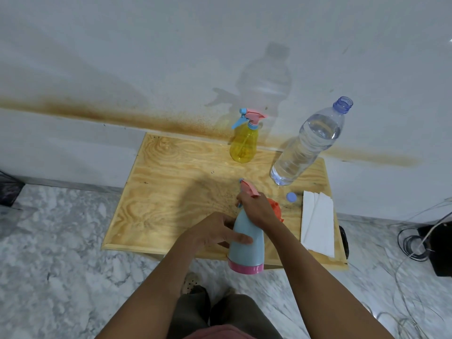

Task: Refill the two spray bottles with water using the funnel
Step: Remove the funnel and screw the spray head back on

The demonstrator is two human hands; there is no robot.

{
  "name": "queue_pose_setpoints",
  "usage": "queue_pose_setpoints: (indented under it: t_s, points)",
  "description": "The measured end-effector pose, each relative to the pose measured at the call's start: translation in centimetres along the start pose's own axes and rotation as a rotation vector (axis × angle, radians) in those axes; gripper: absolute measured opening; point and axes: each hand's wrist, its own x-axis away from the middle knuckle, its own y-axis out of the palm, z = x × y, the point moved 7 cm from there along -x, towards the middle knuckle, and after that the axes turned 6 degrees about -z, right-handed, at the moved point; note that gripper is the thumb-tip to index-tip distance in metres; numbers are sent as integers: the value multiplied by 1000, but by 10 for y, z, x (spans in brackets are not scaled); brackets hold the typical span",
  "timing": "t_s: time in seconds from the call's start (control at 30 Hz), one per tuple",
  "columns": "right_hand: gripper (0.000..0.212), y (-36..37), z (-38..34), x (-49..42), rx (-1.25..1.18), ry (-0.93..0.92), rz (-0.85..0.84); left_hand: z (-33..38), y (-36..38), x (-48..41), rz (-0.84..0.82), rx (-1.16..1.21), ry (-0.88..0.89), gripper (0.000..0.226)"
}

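The blue bottle (247,243) is at the bench's (176,192) near edge, between both hands. The left hand (215,232) wraps its body; the right hand (256,207) closes its grip around the neck, under the pink trigger (248,188). The orange funnel (276,207) is mostly hidden behind the right hand. The yellow bottle (243,140) and open water bottle (308,145) stand far right.
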Motion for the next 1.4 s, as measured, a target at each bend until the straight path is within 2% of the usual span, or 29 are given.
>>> queue_pose_setpoints:
  t_s: [0.1, 0.2, 0.37, 0.47, 0.57, 0.67, 0.8, 1.0, 1.07, 1.13, 1.23, 1.33, 1.4]
  points:
    - [43, 0, 3, -3, -45, 28, -20, 2, -3, -2, -3, 8, -4, 49]
    - [32, 1, -3, -3, -94, -10, -77, 0, -13, -4, 35, 0, 6, 52]
    - [31, -9, -9, 0, -68, -144, 3, 5, -36, -1, 265, -184, 78, 65]
    - [21, -14, -19, 1, -23, -239, 46, 7, -45, -1, 391, -211, 101, 61]
    - [22, -16, -34, 2, -30, -344, 52, 12, -50, -1, 470, -158, 154, 81]
    - [19, -18, -49, 3, -51, -432, 29, 22, -54, 3, 432, -94, 259, 82]
    - [5, -19, -65, 5, -91, -503, -14, 39, -65, 16, 414, -179, 353, 72]
    - [25, -18, -78, -6, -139, -527, -3, 45, -84, 21, 420, -211, 373, 76]
    - [26, -17, -83, -9, -174, -535, 6, 49, -92, 23, 509, -231, 406, 76]
    - [17, -14, -87, -14, -244, -513, 19, 54, -100, 25, 624, -243, 453, 74]
    - [26, -9, -91, -29, -195, -494, 97, 58, -112, 23, 734, -281, 478, 77]
    - [20, -2, -98, -46, -113, -488, 83, 59, -129, 17, 780, -290, 452, 82]
    - [29, 1, -102, -60, -102, -468, 64, 59, -144, 6, 772, -260, 415, 81]
